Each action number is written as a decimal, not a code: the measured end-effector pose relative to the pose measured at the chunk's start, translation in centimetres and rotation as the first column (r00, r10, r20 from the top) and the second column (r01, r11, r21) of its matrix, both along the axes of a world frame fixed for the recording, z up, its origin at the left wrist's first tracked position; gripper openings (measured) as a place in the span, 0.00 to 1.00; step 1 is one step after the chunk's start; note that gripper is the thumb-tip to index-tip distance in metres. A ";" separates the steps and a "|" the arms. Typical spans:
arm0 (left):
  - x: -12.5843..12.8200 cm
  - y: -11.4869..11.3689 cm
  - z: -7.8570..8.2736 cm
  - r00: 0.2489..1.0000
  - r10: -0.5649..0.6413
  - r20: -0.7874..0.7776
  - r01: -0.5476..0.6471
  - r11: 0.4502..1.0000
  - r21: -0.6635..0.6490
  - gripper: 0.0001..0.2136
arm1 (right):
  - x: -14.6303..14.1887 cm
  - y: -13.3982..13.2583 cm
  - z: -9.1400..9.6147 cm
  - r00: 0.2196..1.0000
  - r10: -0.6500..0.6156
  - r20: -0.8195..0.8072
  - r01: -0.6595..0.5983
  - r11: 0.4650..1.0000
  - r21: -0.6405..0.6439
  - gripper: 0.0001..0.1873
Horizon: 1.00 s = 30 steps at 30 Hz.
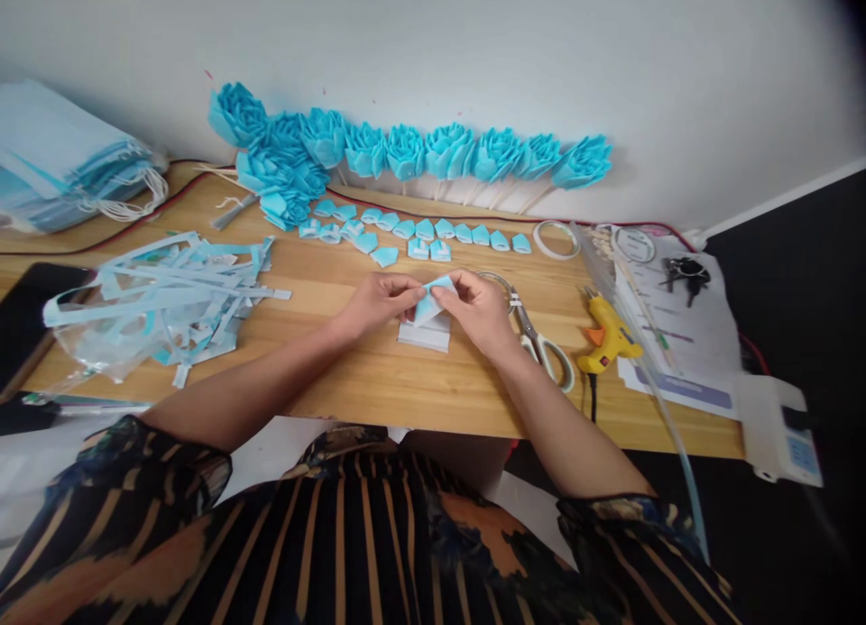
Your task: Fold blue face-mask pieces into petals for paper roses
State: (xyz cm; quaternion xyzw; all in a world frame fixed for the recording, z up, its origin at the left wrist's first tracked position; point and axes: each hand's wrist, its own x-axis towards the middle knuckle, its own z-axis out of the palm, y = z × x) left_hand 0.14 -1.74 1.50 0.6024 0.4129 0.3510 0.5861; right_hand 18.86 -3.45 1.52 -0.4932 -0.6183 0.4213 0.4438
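A small light-blue piece of fabric (433, 302), pale on its lower part, is pinched between my two hands above the front middle of the table. My left hand (380, 305) grips its left edge, thumb on top. From the other side my right hand (479, 307) closes on it, thumb pressed over the top corner. Below lies a whitish flat rectangular piece (424, 334) on the wood, partly covered. Behind my hands, several folded blue petals (423, 230) lie in rows. Scissors with pale handles (541, 341) rest just right of my right hand.
Blue fabric roses (450, 151) on sticks lean along the wall. Cut strips (196, 291) pile at left, near a dark phone (41, 314) and stacked blue-white sheets (68, 156). At right are a yellow glue gun (605, 335), a tape roll (556, 226), keys (686, 273) and papers (704, 336).
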 end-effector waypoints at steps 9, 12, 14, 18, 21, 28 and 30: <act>-0.1 0.1 0.2 0.997 0.055 0.060 -0.049 0.994 -0.095 0.14 | 0.0 -0.2 0.8 0.993 -0.010 0.118 -0.020 0.969 0.245 0.04; -0.1 0.2 0.1 0.994 0.060 0.089 -0.050 0.992 -0.112 0.15 | 0.1 -0.1 0.8 0.986 0.017 0.165 -0.064 0.957 0.283 0.06; -0.1 0.2 0.1 0.993 0.066 0.099 -0.055 0.992 -0.115 0.16 | 0.1 -0.1 0.8 0.983 0.023 0.180 -0.074 0.957 0.281 0.06; -0.1 0.1 0.2 0.992 0.062 0.112 -0.051 0.994 -0.095 0.16 | 0.0 -0.1 0.8 0.984 0.030 0.175 -0.078 0.960 0.268 0.07; -0.2 0.1 0.1 0.992 0.042 0.123 -0.032 0.996 -0.079 0.16 | 0.0 -0.2 0.8 0.985 0.036 0.168 -0.079 0.963 0.257 0.08; -0.3 0.1 0.3 0.995 0.026 0.097 -0.022 0.999 -0.035 0.15 | -0.1 -0.2 0.9 0.983 0.033 0.182 -0.078 0.966 0.248 0.08; -0.3 0.1 0.3 0.996 0.045 0.074 -0.043 0.999 -0.031 0.14 | -0.1 -0.3 1.0 0.979 0.038 0.201 -0.091 0.961 0.261 0.09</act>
